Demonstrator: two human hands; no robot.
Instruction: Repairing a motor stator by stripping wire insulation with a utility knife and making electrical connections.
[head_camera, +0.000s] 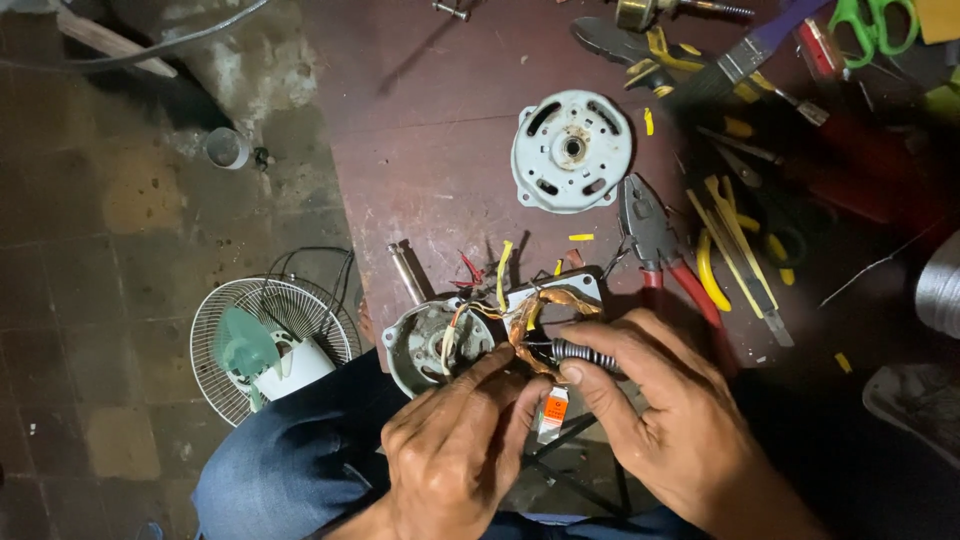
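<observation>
I see the fan motor (470, 335) open on the tabletop (440, 150), its cover (571, 150) off. My right hand (665, 420) fingers pinch a tool (580, 354); my left hand (455, 450) fingers hold the wires (525, 335), not yet tidy.

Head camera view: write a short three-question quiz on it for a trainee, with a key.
1. True or false: the right hand holds a ribbed tool against the copper winding.
2. Which lies right of the round grey motor cover? A) pliers with red handles B) floor fan C) white cup
3. Fill in: the left hand steadies the motor ____.

Key: 1 true; 2 A; 3 housing.
</observation>
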